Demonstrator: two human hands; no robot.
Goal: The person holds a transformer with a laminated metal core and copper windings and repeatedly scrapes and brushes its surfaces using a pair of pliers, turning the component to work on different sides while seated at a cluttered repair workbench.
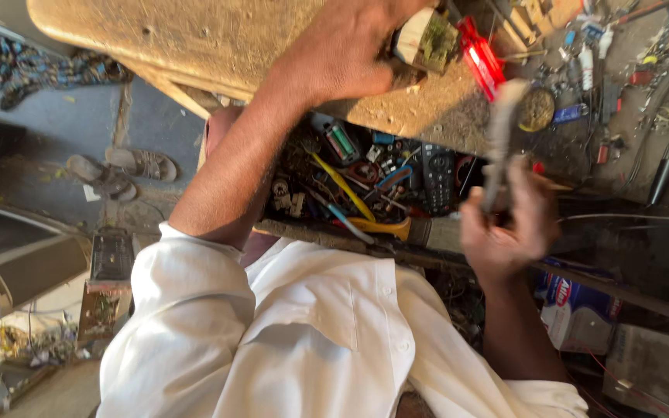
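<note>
My left hand presses on a small white and green electronic part that lies on a worn wooden bench top. Just right of that part sits a red plastic piece. My right hand is closed around the lower end of a long grey tool, blurred by motion, held upright near the bench edge. Between my arms is an open drawer holding yellow-handled screwdrivers, wires, a black remote control and small parts. My white shirt fills the bottom.
Small bottles, tools and scraps crowd the bench at the right. A pair of sandals and a patterned cloth lie on the floor at left. A circuit board and a blue and white box sit low down.
</note>
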